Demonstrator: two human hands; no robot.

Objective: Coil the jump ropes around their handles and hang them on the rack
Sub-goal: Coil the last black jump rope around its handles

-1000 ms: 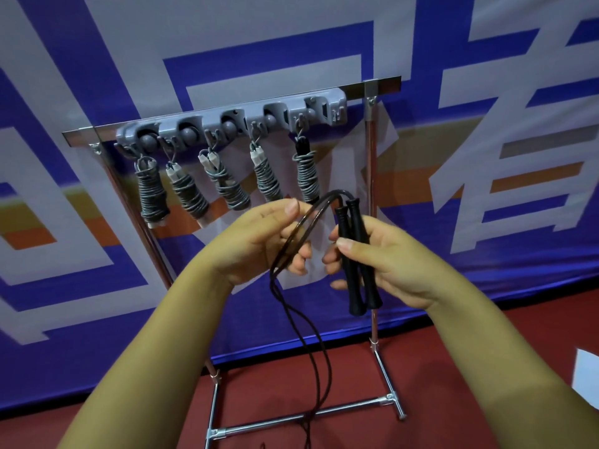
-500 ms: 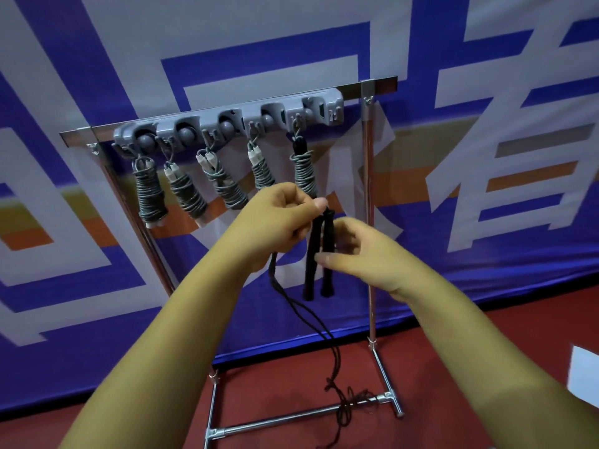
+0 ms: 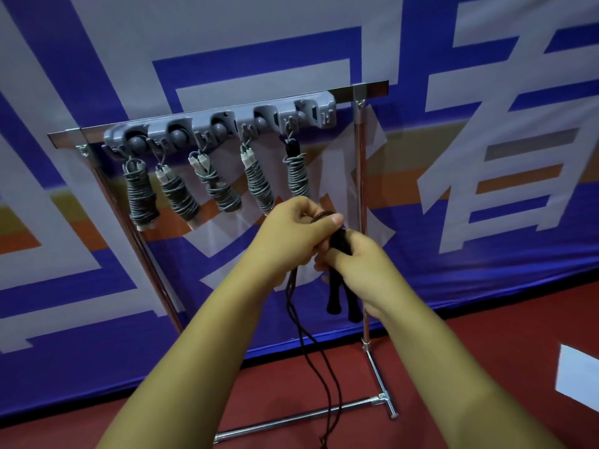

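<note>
Winding: you were coiling the black rope (image 3: 293, 296) around the paired black handles (image 3: 340, 293), at about 3 o'clock from the frame's centre, just below the rack's (image 3: 227, 119) rightmost hung bundle.
Right hand (image 3: 355, 264): you had it curled round the upper part of both handles, pressing them together as one core, probably so the turns had something stiff to bind on.
Left hand (image 3: 291, 234): your fingers were curled and your thumb pinched the rope at the handle tops, at 10 o'clock from your right hand, likely to keep tension on the turn.
Slack: the loose rope hung to 6 o'clock, down to the red floor (image 3: 486, 367).
Rack: five grey coiled ropes (image 3: 259, 186) hung from 9 to 12 o'clock; the far-right hook (image 3: 327, 116) looked free.
Hidden: your hands covered the handle tops, so how many turns were on could not be told; the rope's end was cut off by the bottom edge.
</note>
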